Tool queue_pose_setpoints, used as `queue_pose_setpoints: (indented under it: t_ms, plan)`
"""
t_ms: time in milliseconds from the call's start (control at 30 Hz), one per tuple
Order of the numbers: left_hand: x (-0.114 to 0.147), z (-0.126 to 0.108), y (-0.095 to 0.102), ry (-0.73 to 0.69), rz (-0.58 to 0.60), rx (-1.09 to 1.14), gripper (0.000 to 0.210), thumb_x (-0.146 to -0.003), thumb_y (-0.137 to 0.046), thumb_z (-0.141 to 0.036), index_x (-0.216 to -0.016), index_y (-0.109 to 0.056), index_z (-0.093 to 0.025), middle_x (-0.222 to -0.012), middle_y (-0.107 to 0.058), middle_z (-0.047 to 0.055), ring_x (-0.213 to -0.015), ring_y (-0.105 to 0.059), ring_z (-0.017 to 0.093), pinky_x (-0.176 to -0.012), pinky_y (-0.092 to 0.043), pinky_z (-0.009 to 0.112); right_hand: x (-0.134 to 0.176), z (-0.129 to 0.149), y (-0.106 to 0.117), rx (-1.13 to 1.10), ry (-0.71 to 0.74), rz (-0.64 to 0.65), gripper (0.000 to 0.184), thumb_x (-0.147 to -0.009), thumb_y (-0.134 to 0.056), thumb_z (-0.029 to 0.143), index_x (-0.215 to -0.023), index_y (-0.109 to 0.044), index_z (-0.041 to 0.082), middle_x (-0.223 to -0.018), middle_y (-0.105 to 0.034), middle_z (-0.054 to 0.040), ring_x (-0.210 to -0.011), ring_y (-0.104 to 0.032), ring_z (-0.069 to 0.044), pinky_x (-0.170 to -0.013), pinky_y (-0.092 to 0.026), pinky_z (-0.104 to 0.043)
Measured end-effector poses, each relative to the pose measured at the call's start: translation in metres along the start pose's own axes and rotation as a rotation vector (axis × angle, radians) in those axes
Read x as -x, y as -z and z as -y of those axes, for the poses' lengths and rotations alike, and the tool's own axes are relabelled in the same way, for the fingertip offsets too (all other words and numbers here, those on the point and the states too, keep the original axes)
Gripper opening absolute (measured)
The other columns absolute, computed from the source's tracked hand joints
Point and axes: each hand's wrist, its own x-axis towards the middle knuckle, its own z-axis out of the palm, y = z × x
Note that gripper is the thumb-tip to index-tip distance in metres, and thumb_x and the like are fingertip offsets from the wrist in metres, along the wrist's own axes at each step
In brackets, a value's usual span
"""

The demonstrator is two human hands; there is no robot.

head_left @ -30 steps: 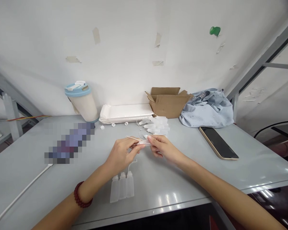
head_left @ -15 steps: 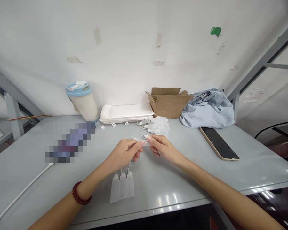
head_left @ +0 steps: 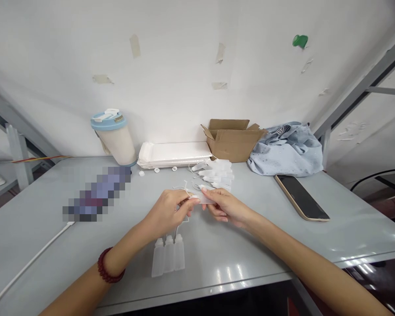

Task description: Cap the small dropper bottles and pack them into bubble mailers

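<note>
Between my two hands a small translucent plastic bottle (head_left: pixel 205 199) lies on its side above the table. My right hand (head_left: pixel 227 205) grips the bottle's body between thumb and fingers. My left hand (head_left: pixel 174 210) pinches its neck end, where a white cap (head_left: pixel 194 196) with a thin tube (head_left: pixel 186 186) shows; the fingers partly hide it. Close in front of me, three similar bottles (head_left: pixel 168 256) lie side by side, with thin tubes at their necks. Just beyond my right hand is a pile of more such bottles (head_left: pixel 217 175) with tubes.
Along the wall are a tumbler (head_left: pixel 118 145), a stack of white packets (head_left: pixel 174 153), an open cardboard box (head_left: pixel 233 144) and a light blue cloth (head_left: pixel 286 153). A phone (head_left: pixel 301 197) lies right, a pixelated object (head_left: pixel 100 193) left. Small white caps (head_left: pixel 156 170) sit before the packets.
My left fingers have come over the bottle's neck end, and a tube now stands up there. My right hand has shifted slightly, with more of the bottle showing. The view has moved a little.
</note>
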Motion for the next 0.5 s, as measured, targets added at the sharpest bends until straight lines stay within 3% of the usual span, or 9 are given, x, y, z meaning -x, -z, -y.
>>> queue_pose_setpoints:
  t_ms: [133,300,400,500]
  plan:
    - [-0.001,0.002,0.001,-0.053,-0.017,-0.099,0.035,-0.092,-0.042,-0.031,-0.068,-0.063,-0.017,-0.062,-0.062,-0.001,-0.056,-0.051,0.011,-0.058,-0.039,0.022,-0.002,-0.003,0.001,-0.002,-0.008,-0.009,0.051,-0.088,-0.044,0.06,-0.067,-0.057,0.015,-0.035,-0.03,0.0103,-0.031,-0.026,-0.004,-0.039,-0.021,-0.02]
    - [-0.005,0.008,0.01,0.024,-0.008,-0.113,0.031,-0.091,-0.045,-0.041,-0.088,-0.065,-0.019,-0.085,-0.07,0.002,-0.075,-0.06,0.016,-0.064,-0.044,0.024,-0.004,-0.004,0.0,0.067,0.021,-0.057,0.052,-0.089,-0.039,0.06,-0.07,-0.057,0.016,-0.037,-0.037,0.0082,-0.033,-0.031,-0.006,-0.042,-0.027,-0.021]
    - [-0.009,0.025,0.026,0.069,-0.029,-0.239,0.033,-0.091,-0.041,-0.041,-0.096,-0.065,-0.019,-0.097,-0.07,0.005,-0.087,-0.062,0.02,-0.074,-0.047,0.03,-0.004,-0.002,0.001,0.256,0.151,-0.25,0.05,-0.091,-0.038,0.057,-0.07,-0.057,0.016,-0.045,-0.04,0.0059,-0.041,-0.036,-0.008,-0.046,-0.029,-0.023]
    - [-0.01,0.053,0.046,0.198,-0.132,-0.579,0.031,-0.089,-0.039,-0.031,-0.094,-0.065,-0.014,-0.097,-0.068,0.012,-0.091,-0.061,0.027,-0.081,-0.046,0.039,-0.005,-0.001,0.006,0.566,0.324,-0.509,0.042,-0.092,-0.04,0.049,-0.079,-0.061,0.015,-0.058,-0.048,0.0023,-0.053,-0.042,-0.01,-0.053,-0.033,-0.024]
